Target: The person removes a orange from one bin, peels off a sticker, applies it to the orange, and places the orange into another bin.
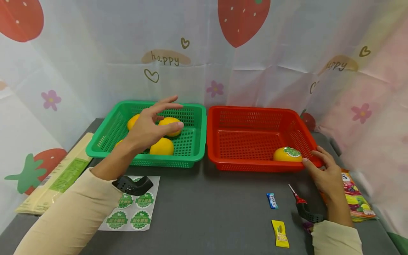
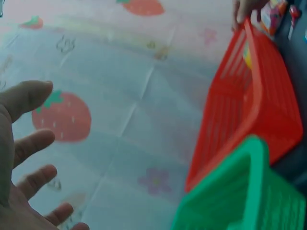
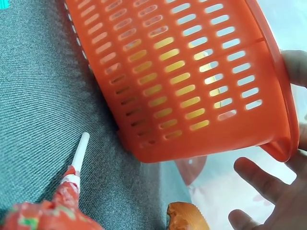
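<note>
The red basket (image 1: 247, 165) is located along the far edge of the desk (image 1: 204, 212), with its near right corner at the right hand (image 1: 329, 173). That corner appears to be pinched between thumb and fingers, the contact being partly hidden. A stickered yellow fruit (image 1: 285, 156) is seated inside this corner. The left hand (image 1: 148, 127) is held above the green basket (image 1: 198, 156), near the desk's far left corner, with fingers and thumb spread apart.
</note>
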`<control>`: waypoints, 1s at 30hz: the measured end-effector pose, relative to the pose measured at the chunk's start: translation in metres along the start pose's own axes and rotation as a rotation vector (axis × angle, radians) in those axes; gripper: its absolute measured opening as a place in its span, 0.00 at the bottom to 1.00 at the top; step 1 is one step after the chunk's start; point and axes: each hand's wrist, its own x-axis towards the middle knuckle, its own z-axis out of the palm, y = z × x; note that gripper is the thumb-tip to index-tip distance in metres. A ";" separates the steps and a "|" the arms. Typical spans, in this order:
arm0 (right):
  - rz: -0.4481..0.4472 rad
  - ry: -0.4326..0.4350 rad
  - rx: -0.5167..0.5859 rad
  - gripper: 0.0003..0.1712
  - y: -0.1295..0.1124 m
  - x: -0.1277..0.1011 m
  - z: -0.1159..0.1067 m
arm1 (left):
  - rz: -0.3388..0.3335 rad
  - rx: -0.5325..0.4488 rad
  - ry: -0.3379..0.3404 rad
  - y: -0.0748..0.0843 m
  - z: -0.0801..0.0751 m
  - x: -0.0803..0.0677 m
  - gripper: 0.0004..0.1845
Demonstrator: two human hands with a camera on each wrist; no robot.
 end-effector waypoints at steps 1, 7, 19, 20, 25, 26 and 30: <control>-0.001 0.002 0.003 0.36 0.000 0.000 0.000 | -0.001 -0.005 0.018 -0.004 -0.005 -0.004 0.25; 0.005 -0.002 0.020 0.37 -0.002 -0.001 -0.002 | -0.008 -0.021 0.173 -0.024 -0.040 -0.030 0.22; 0.002 -0.029 0.010 0.37 -0.001 -0.002 0.002 | -0.223 0.113 0.407 -0.077 -0.106 -0.100 0.22; -0.003 -0.030 0.006 0.37 0.000 -0.002 0.002 | -0.242 0.129 0.408 -0.082 -0.108 -0.104 0.22; -0.023 -0.040 0.005 0.37 0.000 -0.003 0.001 | -0.305 0.180 0.404 -0.108 -0.117 -0.120 0.24; -0.027 -0.045 0.000 0.36 -0.001 -0.003 0.001 | -0.318 0.186 0.402 -0.112 -0.119 -0.123 0.25; -0.034 -0.081 -0.041 0.36 -0.004 -0.002 -0.004 | -0.367 0.187 0.367 -0.126 -0.125 -0.129 0.27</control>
